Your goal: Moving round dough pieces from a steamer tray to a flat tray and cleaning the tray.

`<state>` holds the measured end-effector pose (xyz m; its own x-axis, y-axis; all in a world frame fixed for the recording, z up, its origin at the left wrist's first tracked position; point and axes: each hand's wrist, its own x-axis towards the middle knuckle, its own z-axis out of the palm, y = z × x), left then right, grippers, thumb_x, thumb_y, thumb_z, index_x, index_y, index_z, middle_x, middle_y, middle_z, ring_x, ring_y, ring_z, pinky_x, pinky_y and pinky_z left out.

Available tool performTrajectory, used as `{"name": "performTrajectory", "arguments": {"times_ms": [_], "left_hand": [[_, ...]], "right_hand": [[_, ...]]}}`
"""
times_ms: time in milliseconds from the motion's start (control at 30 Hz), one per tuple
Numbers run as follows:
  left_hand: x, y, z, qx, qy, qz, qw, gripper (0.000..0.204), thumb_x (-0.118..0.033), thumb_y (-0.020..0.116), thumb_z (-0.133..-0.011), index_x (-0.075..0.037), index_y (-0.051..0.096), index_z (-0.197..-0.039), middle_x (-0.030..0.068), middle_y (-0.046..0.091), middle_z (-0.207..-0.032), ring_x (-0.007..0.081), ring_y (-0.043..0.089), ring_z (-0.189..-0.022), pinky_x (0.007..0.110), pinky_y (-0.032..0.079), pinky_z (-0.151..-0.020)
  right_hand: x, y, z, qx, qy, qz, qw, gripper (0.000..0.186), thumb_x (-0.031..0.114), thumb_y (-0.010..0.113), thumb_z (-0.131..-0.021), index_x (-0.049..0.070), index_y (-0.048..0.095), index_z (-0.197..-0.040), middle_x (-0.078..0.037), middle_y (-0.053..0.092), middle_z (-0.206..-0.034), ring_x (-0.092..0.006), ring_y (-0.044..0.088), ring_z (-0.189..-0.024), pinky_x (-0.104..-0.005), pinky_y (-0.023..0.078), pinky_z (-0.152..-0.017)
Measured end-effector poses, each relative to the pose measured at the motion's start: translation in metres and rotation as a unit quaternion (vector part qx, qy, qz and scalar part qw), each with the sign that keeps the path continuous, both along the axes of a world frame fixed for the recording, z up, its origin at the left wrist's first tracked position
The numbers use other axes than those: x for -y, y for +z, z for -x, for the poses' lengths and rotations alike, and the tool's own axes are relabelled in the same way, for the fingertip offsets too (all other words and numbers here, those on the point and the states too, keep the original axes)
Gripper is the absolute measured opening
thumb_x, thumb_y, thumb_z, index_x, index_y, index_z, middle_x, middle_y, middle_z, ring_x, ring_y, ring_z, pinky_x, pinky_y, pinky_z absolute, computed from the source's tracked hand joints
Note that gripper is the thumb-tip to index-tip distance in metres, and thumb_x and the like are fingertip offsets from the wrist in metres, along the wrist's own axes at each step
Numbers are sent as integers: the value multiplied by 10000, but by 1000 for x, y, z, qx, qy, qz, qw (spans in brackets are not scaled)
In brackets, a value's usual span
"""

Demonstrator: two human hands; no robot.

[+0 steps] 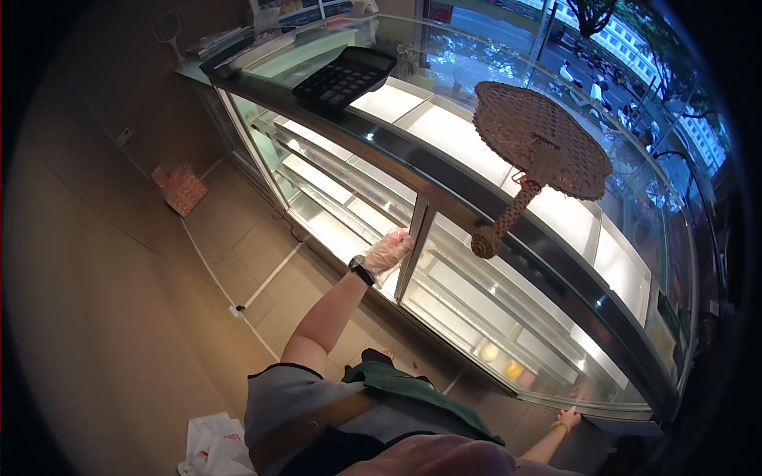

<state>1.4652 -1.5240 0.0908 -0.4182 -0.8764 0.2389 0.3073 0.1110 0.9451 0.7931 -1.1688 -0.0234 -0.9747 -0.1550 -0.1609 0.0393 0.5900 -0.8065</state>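
Observation:
My left hand (388, 251), in a clear plastic glove with a dark watch at the wrist, reaches to the middle of the lit glass display case (425, 198). Its fingers are closed on the upright frame (412, 250) of a sliding glass door. At the lower right, my right hand (567, 417), with a yellow bracelet on the wrist, touches the case's lower frame (595, 410), its fingers bent against the edge. Behind the right-hand glass, a pale yellow round item (489, 351) and a deeper yellow one (513, 370) lie on the bottom shelf.
On the case top lie a black calculator (346, 77) and a woven fan (544, 143) whose handle overhangs the near edge. An orange-red patterned box (182, 189) stands on the floor at the left, near a white cable (274, 274). White bags (216, 446) are at the lower left.

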Motion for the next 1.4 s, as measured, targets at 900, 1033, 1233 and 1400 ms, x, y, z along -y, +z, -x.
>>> {"name": "performTrajectory", "arguments": {"times_ms": [900,1033,1233,1400], "left_hand": [[83,29,-203,70,511,-38,856,451,-442,480,-971,-15,568,-1087,57,595,-918,139,509,-859,307,435,-794],[109,31,-247,257,573,-26,778,592,-496,395,-973,52,542,-1141,209,622,-1058,345,576,-981,416,442,-848],[143,25,-310,380,563,-44,733,632,-511,346,-970,60,571,-1120,245,629,-1029,388,584,-979,443,438,-863],[159,29,-335,313,547,-160,760,644,-528,356,-963,62,585,-1083,228,642,-987,360,603,-949,444,447,-840]], "right_hand": [[-13,1,22,12,-98,47,994,329,255,433,-990,54,541,-1228,-96,650,-972,-201,646,-690,-265,434,-498],[-17,-1,25,5,-79,71,994,310,226,440,-984,39,556,-1202,-105,651,-941,-202,646,-674,-266,440,-492],[-16,3,11,-21,-83,77,993,300,195,438,-980,-18,588,-1128,-119,655,-887,-211,649,-643,-263,452,-480],[-7,16,-24,-69,-77,38,994,279,158,453,-963,-48,612,-1065,-113,657,-848,-195,653,-619,-277,473,-487]]}}
